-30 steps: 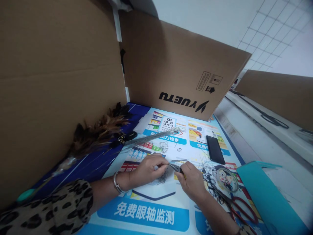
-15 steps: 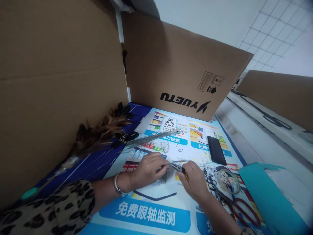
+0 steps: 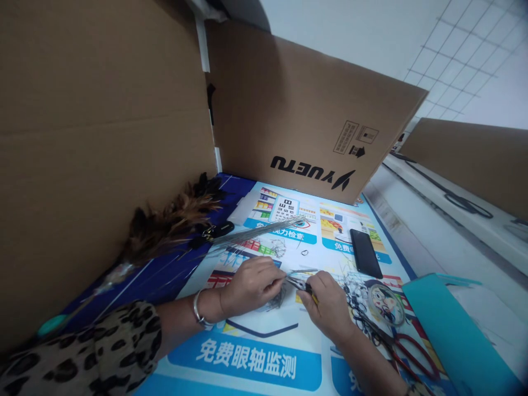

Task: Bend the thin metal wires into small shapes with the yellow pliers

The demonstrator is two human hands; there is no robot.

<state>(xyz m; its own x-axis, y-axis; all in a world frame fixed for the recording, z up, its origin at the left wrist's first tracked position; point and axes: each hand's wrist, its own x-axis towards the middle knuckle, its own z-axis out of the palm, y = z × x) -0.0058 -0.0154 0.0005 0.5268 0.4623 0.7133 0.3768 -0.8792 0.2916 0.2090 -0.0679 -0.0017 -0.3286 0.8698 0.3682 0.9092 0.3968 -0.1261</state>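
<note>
My left hand point(image 3: 251, 283) is closed, pinching a thin metal wire point(image 3: 303, 271) just above the printed poster point(image 3: 256, 360) on the table. My right hand point(image 3: 328, 305) is closed around small pliers point(image 3: 300, 283), whose jaws meet the wire between the two hands. A little heap of bent wire pieces point(image 3: 275, 301) lies under my left fingers. A bundle of long straight wires point(image 3: 256, 233) lies behind my hands, pointing to the right.
A feather duster point(image 3: 165, 228) lies along the left cardboard wall. A black phone point(image 3: 364, 253), a small wire ring point(image 3: 304, 253), a pile of dark wire loops point(image 3: 363, 316), red-handled scissors point(image 3: 406, 357) and a teal folder point(image 3: 454, 335) lie to the right. A YUETU cardboard box point(image 3: 305, 110) stands behind.
Both hands stay at the same spot on the poster. The pliers and wire have shifted only slightly between them; the view has moved a little.
</note>
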